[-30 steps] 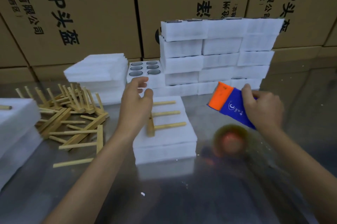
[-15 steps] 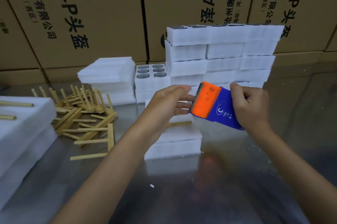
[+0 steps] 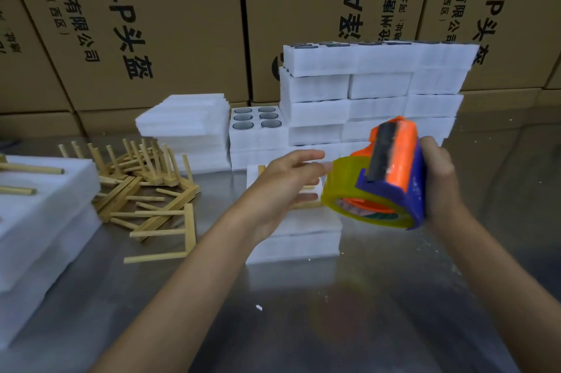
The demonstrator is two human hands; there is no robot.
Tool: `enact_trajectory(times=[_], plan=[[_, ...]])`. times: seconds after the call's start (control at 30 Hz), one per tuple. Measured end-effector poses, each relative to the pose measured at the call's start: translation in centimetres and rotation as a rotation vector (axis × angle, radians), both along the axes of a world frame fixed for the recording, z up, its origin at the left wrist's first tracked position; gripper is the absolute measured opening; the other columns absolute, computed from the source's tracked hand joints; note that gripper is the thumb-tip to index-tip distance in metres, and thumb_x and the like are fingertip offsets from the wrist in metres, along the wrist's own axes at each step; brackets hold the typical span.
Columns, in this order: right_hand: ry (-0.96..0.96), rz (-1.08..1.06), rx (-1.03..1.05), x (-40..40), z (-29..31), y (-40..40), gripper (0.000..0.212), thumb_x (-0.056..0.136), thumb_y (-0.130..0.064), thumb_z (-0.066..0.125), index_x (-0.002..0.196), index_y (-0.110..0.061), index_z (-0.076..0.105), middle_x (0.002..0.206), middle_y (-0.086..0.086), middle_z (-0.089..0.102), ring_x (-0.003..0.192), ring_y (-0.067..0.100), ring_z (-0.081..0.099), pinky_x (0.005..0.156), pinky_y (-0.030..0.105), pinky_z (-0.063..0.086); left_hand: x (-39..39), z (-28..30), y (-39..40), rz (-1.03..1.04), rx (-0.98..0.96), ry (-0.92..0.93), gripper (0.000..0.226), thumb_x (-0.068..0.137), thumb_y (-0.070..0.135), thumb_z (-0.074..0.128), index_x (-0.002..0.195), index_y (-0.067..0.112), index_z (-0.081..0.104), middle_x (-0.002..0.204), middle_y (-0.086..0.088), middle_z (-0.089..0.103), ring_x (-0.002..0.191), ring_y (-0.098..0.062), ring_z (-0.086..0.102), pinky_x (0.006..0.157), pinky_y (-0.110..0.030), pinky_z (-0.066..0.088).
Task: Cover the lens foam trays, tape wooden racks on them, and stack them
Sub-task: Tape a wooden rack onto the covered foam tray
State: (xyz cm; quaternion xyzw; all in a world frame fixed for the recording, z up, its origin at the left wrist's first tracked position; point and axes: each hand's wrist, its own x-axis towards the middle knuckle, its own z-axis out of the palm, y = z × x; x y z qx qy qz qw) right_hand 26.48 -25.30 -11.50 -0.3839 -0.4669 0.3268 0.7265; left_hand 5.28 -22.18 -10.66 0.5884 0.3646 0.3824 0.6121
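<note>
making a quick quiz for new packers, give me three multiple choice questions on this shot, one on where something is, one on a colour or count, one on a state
1. Where is the loose pile of wooden racks?
A. On the metal table, left of the foam tray in front of the person
B. On top of the tall foam stack
C. In the right hand

2. How many lens wells show in the uncovered foam tray?
A. Two
B. Six
C. Twelve

3. What is the right hand doing?
A. Hanging idle
B. Pressing flat on the table
C. Gripping the tape dispenser

Answers:
1. A, the racks lie scattered on the table at the left.
2. B, two columns of three dark round wells.
3. C, its fingers wrap the blue and orange body while the left hand reaches toward the roll with fingers straight.
</note>
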Motion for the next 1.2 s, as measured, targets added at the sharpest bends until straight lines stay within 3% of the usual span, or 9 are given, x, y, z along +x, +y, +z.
enact_trajectory(times=[0.2, 0.27, 0.4, 0.6, 0.7, 0.93, 1.03, 1.1, 1.2], plan=[[0.149, 0.343, -0.071, -0.3, -0.1, -0.2, 0.056, 0.042, -0.070, 0.080, 0.079, -0.028, 0.082, 0.088, -0.001, 0.076, 0.085, 0.019, 0.072, 0.084, 0.039, 0.058, 0.8, 0.1, -0.7, -0.162, -0.076, 0.013, 0.042, 0.093, 0.046, 0.059, 0.118, 0.014, 0.069, 0.112, -0.006, 0.073, 0.108, -0.023, 0.068, 0.103, -0.036, 0.049], [0.223, 0.303, -0.088, -0.5, -0.1, 0.1, 0.038, 0.073, -0.061, 0.062, 0.073, -0.030, 0.082, 0.081, -0.005, 0.076, 0.077, 0.014, 0.073, 0.077, 0.033, 0.059, 0.9, 0.2, -0.9, -0.104, -0.035, 0.025, 0.039, 0.092, 0.046, 0.060, 0.110, 0.014, 0.073, 0.105, -0.005, 0.075, 0.102, -0.021, 0.071, 0.098, -0.034, 0.053], [0.237, 0.273, -0.085, -1.0, -0.4, 0.7, 0.065, 0.103, -0.044, 0.029, 0.067, -0.034, 0.081, 0.072, -0.013, 0.075, 0.066, 0.003, 0.072, 0.058, 0.019, 0.056, 1.2, 0.8, -1.1, 0.030, 0.054, 0.064, 0.037, 0.092, 0.043, 0.062, 0.104, 0.011, 0.076, 0.097, -0.007, 0.077, 0.093, -0.022, 0.073, 0.088, -0.032, 0.058], [0.128, 0.029, -0.107, -1.3, 0.3, 0.9, 0.029, 0.084, -0.048, 0.053, 0.074, -0.022, 0.061, 0.079, 0.016, 0.055, 0.072, 0.031, 0.054, 0.074, 0.035, 0.047, 1.5, 1.0, -0.9, 0.246, 0.219, 0.082, 0.030, 0.089, 0.041, 0.068, 0.096, 0.014, 0.080, 0.090, -0.007, 0.077, 0.095, -0.028, 0.071, 0.091, -0.044, 0.056], [0.097, 0.045, -0.109, -1.5, 1.0, 0.6, 0.043, 0.061, -0.058, 0.057, 0.087, -0.024, 0.048, 0.095, 0.019, 0.039, 0.085, 0.033, 0.040, 0.080, 0.044, 0.034, 1.6, 0.8, -1.2, 0.291, 0.310, 0.071, 0.031, 0.090, 0.043, 0.066, 0.097, 0.016, 0.080, 0.090, -0.002, 0.077, 0.095, -0.022, 0.071, 0.092, -0.044, 0.055], [-0.011, 0.000, -0.011, -0.8, 1.3, 0.4, 0.029, 0.064, -0.054, 0.055, 0.056, -0.026, 0.050, 0.052, -0.007, 0.052, 0.051, 0.010, 0.054, 0.057, 0.025, 0.044, 1.8, 0.7, -2.9, 0.220, 0.520, 0.073, 0.010, 0.090, 0.044, 0.065, 0.089, 0.045, 0.075, 0.091, 0.021, 0.074, 0.094, 0.003, 0.068, 0.085, -0.023, 0.055], [0.013, 0.030, -0.017, -0.6, 1.1, 0.2, 0.033, 0.063, -0.052, 0.056, 0.064, -0.019, 0.050, 0.061, 0.008, 0.049, 0.057, 0.018, 0.053, 0.059, 0.028, 0.045, 2.2, 1.1, -3.3, 0.200, 0.498, 0.112, 0.023, 0.087, 0.042, 0.070, 0.075, 0.061, 0.066, 0.086, 0.027, 0.071, 0.093, 0.004, 0.067, 0.087, -0.029, 0.057], [0.068, 0.067, -0.040, -0.6, 1.1, 0.0, 0.035, 0.069, -0.046, 0.056, 0.078, -0.013, 0.049, 0.071, 0.017, 0.042, 0.064, 0.026, 0.049, 0.065, 0.034, 0.043, 2.3, 0.9, -3.3, 0.212, 0.489, 0.087, 0.013, 0.087, 0.045, 0.069, 0.095, 0.055, 0.071, 0.098, 0.025, 0.072, 0.099, 0.003, 0.065, 0.092, -0.032, 0.056], [0.163, 0.125, -0.020, -0.6, 0.9, 0.0, 0.031, 0.087, -0.035, 0.045, 0.059, -0.020, 0.046, 0.054, -0.003, 0.046, 0.050, 0.010, 0.048, 0.052, 0.020, 0.044, 2.5, 0.5, -3.8, 0.279, 0.464, 0.111, 0.055, 0.084, 0.056, 0.066, 0.133, 0.030, 0.061, 0.125, 0.017, 0.066, 0.113, 0.005, 0.060, 0.097, -0.027, 0.052]])
